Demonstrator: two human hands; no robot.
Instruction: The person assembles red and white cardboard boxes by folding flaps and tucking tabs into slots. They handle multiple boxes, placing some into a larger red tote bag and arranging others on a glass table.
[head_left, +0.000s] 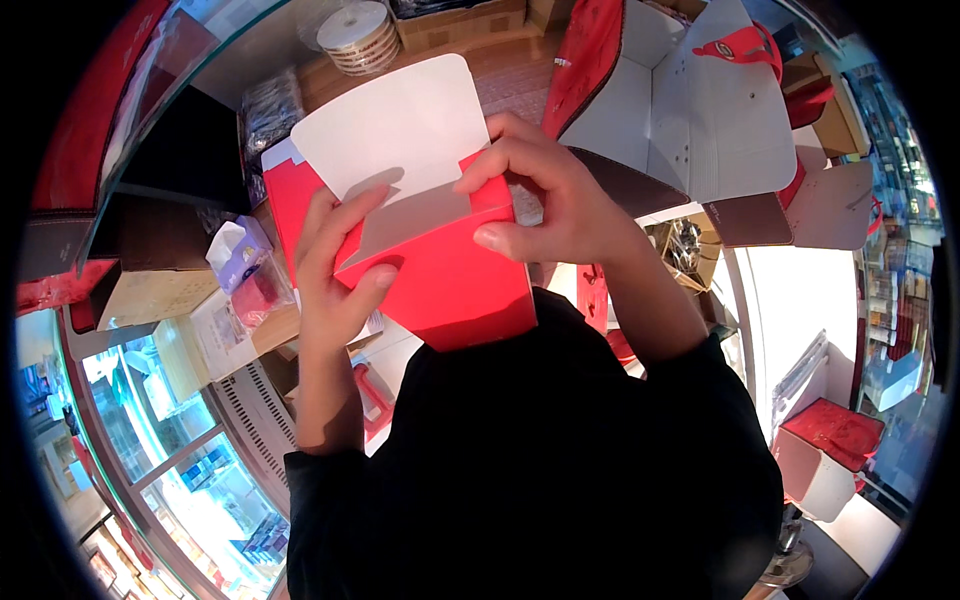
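A red cardboard box [460,285] with a white inside is held up in front of my body. Its broad white lid flap [400,125] stands raised on the far side, and shadows of my fingers fall across it. My left hand [335,255] grips the box's left upper edge, thumb on the red front and fingers over the rim. At the right upper corner my right hand [555,200] pinches the edge, with bent fingers on the side flap and the thumb against the front. The bottom of the box's inside is hidden.
White ribbon rolls [360,40] are stacked at the back of the wooden table. A large open box [715,120] with a white inside stands at the right. A purple tissue pack [238,255] lies left, above a glass display case [205,480]. Another red-topped box [832,432] sits lower right.
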